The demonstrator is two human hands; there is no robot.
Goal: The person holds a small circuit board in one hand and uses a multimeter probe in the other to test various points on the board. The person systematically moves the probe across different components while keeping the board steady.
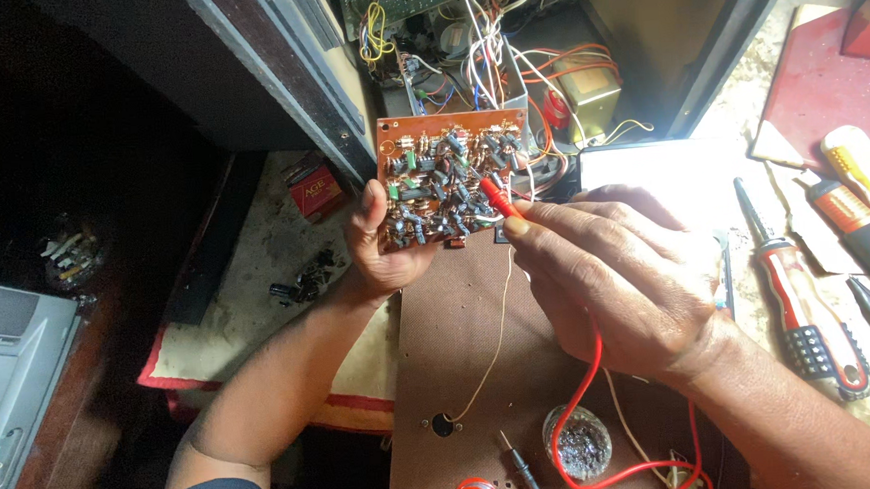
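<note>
A big dark cabinet (159, 81) fills the view from 9 to 12 o'clock, its open side showing a tangle of wires (486, 50) and a yellowish transformer (584, 90) up at 12. Below the middle, running down to 6 o'clock, lies a brown perforated board (459, 369), and under it at 7 o'clock a pale cloth (253, 280) with a red edge. At the far 8 o'clock corner sits a grey box (15, 356). The right hand (610, 277), just right of centre, is closed in a pinch around a red probe (501, 199), whose tip rests on the parts of the circuit board (452, 176); its red lead (586, 422) loops down toward 5 o'clock. The left hand (387, 241), just left of centre, grips that circuit board by its lower left edge, thumb on the face, holding it tilted up just above centre, in front of the open cabinet. At 3 o'clock a red and white screwdriver (793, 295) lies on the bench, with an orange and black tool (854, 220) just beyond it at 2 to 3 o'clock. Near 6 o'clock sits a small round glass dish (577, 442) of grey bits, touching the red lead, and beside it a black probe (522, 468). A small red box (315, 189) rests at 10 o'clock, near the left hand.
</note>
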